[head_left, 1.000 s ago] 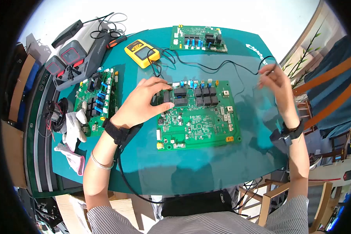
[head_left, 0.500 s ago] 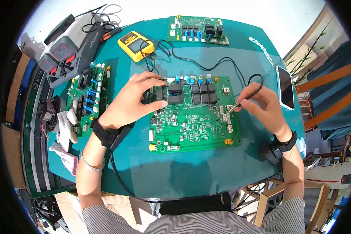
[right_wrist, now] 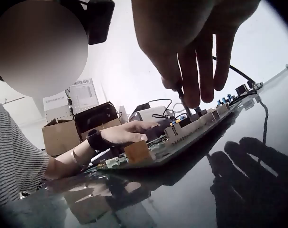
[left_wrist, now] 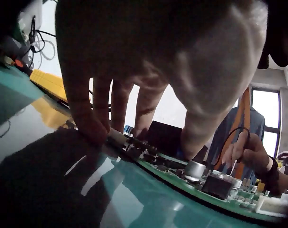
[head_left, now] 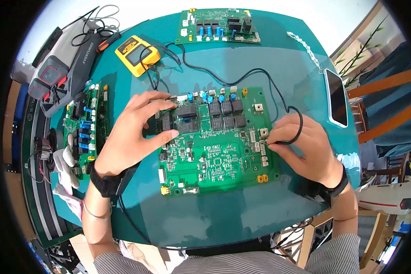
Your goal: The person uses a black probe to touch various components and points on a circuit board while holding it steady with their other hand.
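A large green circuit board lies on the table in front of the person. The left hand holds its upper left part, fingers at the edge and thumb against the black components; the left wrist view shows these fingers reaching down to the board. At the board's right side, the right hand pinches a thin probe on a black cable. In the right wrist view the probe points down at the connectors. Its exact contact point cannot be told.
A yellow meter with cables lies behind the left hand. Other circuit boards lie at the back and left. White gloves rest at the left edge, near a grey tool case. A phone lies at the right.
The right hand came in from the right with the probe and lowered it to the board's right side. The left hand still holds the board. The view has shifted.
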{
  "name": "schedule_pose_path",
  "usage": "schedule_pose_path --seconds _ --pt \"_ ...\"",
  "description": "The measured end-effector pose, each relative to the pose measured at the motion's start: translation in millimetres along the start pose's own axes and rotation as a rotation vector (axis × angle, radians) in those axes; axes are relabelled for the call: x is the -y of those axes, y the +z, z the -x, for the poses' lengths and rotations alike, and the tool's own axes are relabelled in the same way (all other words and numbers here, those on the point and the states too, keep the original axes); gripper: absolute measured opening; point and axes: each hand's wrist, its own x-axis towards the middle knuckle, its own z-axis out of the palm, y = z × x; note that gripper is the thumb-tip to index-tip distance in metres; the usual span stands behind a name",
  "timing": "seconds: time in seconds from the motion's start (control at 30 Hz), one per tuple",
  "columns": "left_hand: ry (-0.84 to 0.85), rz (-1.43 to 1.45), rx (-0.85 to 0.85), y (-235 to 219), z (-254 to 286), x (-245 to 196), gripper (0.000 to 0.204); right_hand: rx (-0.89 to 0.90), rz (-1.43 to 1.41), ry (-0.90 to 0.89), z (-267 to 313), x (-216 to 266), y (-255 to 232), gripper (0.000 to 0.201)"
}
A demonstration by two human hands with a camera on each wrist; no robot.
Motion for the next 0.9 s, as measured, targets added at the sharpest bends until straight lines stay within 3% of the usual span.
schedule_pose_path --seconds 0.33,0.9 --pt "-0.023 -0.007 -0.001 -0.7 0.1 -4.3 0.052 0.036 -0.048 0.115 0.5 -1.3 0.8 0.023" --pt "-0.024 0.020 -0.013 0.5 -1.2 1.2 0.051 0.013 -0.046 0.075 4.3 -5.8 3.9 0.028"
